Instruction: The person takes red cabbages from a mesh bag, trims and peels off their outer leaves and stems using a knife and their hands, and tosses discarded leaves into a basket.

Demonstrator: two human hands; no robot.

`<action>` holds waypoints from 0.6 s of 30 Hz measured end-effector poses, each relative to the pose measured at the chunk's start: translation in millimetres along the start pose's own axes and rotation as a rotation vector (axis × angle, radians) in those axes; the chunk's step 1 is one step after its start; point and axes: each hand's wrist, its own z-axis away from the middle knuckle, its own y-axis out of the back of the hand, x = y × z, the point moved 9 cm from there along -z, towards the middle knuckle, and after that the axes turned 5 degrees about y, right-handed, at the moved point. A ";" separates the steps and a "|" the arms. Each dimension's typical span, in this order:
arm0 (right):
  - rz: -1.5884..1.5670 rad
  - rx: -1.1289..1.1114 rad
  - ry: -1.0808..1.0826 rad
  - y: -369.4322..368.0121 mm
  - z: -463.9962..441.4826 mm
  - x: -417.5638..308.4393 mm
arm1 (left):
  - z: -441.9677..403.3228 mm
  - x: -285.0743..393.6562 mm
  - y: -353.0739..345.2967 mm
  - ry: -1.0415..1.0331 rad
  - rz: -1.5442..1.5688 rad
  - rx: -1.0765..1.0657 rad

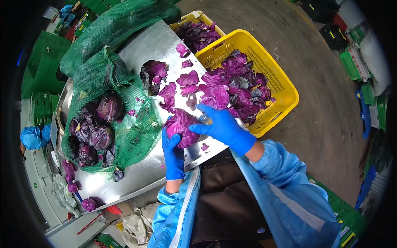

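My left hand (pixel 173 157), in a blue glove, grips a red cabbage (pixel 182 124) from its near left side, over the metal table. My right hand (pixel 226 129), gloved too, is at the cabbage's right side with its thumb against it. Between the right fingers and thumb is a small pale object (pixel 205 119) that I cannot make out. Loose purple leaves (pixel 188 80) lie on the table beyond the cabbage. To the left, several whole red cabbages (pixel 99 136) sit in the open mouth of a green net sack (pixel 132 140).
A yellow crate (pixel 281 93) holding cabbage leaves stands right of the metal table (pixel 138 170), with another yellow crate (pixel 198 16) behind it. A full green net sack (pixel 120 31) lies at the back. Small red cabbages (pixel 89 204) line the left edge. Another person (pixel 35 136) is at far left.
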 end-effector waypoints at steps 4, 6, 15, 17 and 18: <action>-0.231 0.083 0.107 -9.2 -6.7 19.2 | 3.6 -2.0 17.9 0.007 0.014 0.019; -0.001 0.068 0.132 -6.9 -6.1 18.4 | 4.8 -13.5 31.1 0.090 0.300 0.084; -0.007 0.037 0.132 -8.8 -5.8 -4.2 | 6.8 -21.3 35.2 0.105 0.185 0.085; 0.110 0.106 0.143 3.1 -10.3 6.2 | 4.8 -34.3 43.7 0.169 0.365 0.107; 0.329 0.122 0.144 15.9 -11.5 -1.1 | 4.8 -34.5 45.6 0.167 0.367 0.110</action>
